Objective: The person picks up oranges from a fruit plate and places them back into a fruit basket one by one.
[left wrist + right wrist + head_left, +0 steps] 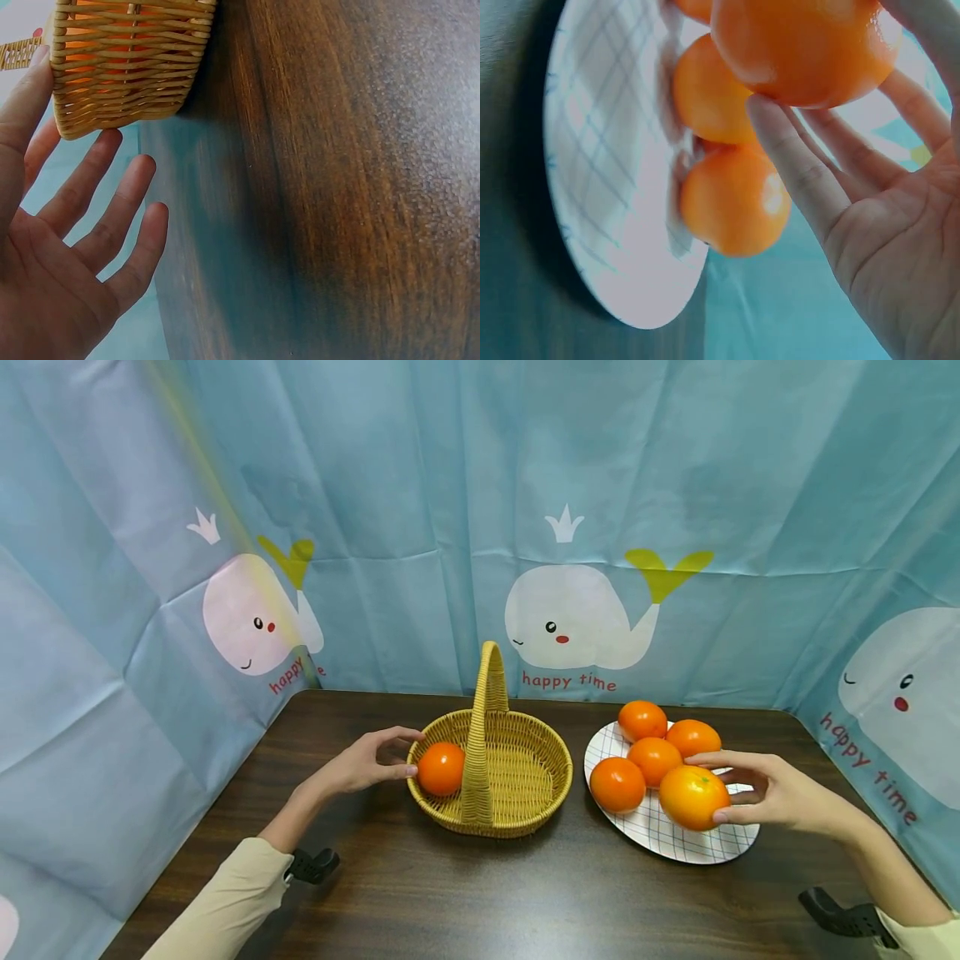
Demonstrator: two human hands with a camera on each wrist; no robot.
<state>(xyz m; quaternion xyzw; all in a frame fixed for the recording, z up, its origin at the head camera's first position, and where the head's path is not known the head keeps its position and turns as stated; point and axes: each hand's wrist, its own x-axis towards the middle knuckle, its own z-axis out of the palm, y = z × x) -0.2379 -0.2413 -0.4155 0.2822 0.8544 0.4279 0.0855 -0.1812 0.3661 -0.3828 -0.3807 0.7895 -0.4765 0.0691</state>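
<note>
Dark wood table [420, 893]; right hand [780, 793] fingers round glossy orange [693, 797]; left hand [363, 766] spread beside woven basket [525, 777]

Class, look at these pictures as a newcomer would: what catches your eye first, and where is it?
First, the bright orange fruit gripped in the right hand over the checked plate, where four more pile up on the table's right. Next, the wicker basket at centre, holding one orange, with the left hand at its rim. Behind hangs a blue whale curtain.
</note>
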